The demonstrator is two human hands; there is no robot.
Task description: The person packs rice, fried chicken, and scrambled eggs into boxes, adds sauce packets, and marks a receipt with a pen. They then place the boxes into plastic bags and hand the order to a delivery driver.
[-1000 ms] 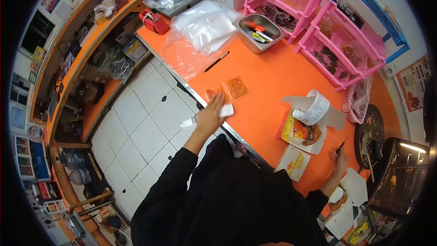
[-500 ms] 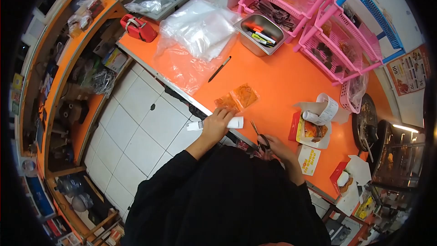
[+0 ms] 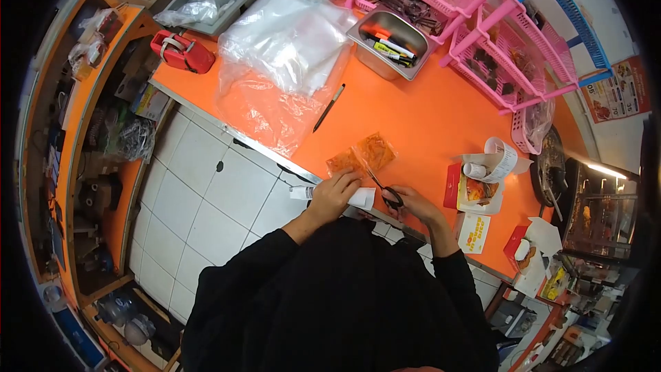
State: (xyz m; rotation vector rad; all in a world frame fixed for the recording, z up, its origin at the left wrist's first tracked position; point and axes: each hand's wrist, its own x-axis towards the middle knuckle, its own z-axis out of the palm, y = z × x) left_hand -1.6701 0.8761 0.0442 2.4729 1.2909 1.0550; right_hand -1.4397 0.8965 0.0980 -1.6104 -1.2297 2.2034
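Two joined clear sachets of orange sauce (image 3: 377,151) lie flat on the orange table near its front edge. My left hand (image 3: 334,198) has its fingertips pressed on the nearer sachet, its fingers closed. A strip of white paper (image 3: 362,198) runs beneath that hand and sticks out on both sides; whether the hand grips it is hidden. My right hand (image 3: 418,207) holds black-handled scissors (image 3: 393,197) by their loops. The blades point up and left, reaching the seam between the two sachets.
A boxed meal with a curled receipt (image 3: 501,158) stands on the right, beside a printed card (image 3: 472,233) and another open box (image 3: 526,253). Behind are a steel container of markers (image 3: 389,65), pink racks (image 3: 490,62), plastic bags (image 3: 282,48) and a pen (image 3: 329,107).
The scissors have moved up and left, from beside the sachets to the seam between them. My left hand stays at the nearer sachet. The camera view has shifted slightly.
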